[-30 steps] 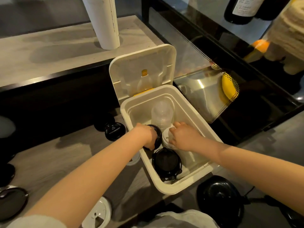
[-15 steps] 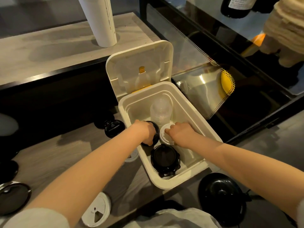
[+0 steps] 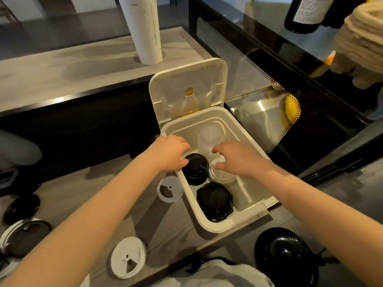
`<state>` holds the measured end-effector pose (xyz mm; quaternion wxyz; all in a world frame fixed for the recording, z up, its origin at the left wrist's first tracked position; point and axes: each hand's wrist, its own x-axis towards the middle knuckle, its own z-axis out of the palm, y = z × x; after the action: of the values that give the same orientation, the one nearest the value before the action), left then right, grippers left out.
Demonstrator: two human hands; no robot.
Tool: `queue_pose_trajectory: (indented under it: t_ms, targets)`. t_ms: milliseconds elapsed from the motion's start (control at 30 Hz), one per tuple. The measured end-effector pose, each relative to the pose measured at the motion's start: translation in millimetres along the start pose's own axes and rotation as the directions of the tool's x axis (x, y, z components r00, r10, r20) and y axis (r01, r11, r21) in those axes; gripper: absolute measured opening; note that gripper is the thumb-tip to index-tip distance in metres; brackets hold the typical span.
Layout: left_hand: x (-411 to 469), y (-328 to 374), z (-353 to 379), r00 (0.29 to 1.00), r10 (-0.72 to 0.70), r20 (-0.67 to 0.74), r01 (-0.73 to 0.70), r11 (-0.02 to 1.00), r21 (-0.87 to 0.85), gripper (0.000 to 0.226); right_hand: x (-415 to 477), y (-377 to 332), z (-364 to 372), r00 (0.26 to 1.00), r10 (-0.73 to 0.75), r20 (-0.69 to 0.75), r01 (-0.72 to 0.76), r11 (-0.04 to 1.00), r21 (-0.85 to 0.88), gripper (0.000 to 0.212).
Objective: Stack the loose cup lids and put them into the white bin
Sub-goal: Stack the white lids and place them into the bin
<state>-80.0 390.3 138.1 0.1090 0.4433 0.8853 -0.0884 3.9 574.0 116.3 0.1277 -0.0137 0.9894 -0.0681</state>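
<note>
The white bin (image 3: 215,224) stands open on the table, its hinged cover (image 3: 186,88) tipped back. Inside are a black lid stack (image 3: 195,168), a white lid stack (image 3: 222,175), a second black lid stack (image 3: 214,200) nearer me, and a clear lid stack (image 3: 209,137) at the back. My left hand (image 3: 167,152) hovers over the first black stack with fingers spread. My right hand (image 3: 234,157) hovers over the white stack, fingers apart, holding nothing. Loose white lids (image 3: 170,188) (image 3: 128,257) lie on the table left of the bin.
Black lids (image 3: 21,205) (image 3: 24,237) lie at the far left. A large black round lid (image 3: 286,255) sits at the lower right. A white tube (image 3: 145,30) stands on the raised shelf. A glass display case (image 3: 279,100) borders the right side.
Both hands have let go of the black and white lid stacks and lifted up and back out of the bin, fingers opening.
</note>
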Motion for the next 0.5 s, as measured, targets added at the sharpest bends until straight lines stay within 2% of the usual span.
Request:
queue_pose_trajectory:
  t_ms: [133,267,400,500]
  targets:
    - [-51.0,-29.0,2.0,0.982,-0.141,-0.123,0.126,0.985,-0.121,0.044,-4.1,-38.1,-20.0,0.98,-0.046,-0.193,0.076,0.985,0.154,0.039]
    - [-96.3,-55.1,23.3,0.951,-0.299,-0.079,0.278,0.938,-0.208,0.049,-4.6,-89.5,-26.7,0.941,-0.171,-0.294,0.219,0.966,0.14,0.033]
    - [-129.7,-72.4,57.8,0.921,-0.388,0.03,0.38,0.878,-0.29,0.052,2.3,-137.9,-13.5,0.926,-0.256,-0.276,0.311,0.934,0.178,0.032]
    - [-151.5,-74.3,86.8,0.884,-0.455,0.104,0.46,0.81,-0.365,0.053,9.2,-164.0,11.4,0.942,-0.259,-0.212,0.302,0.931,0.206,0.038]
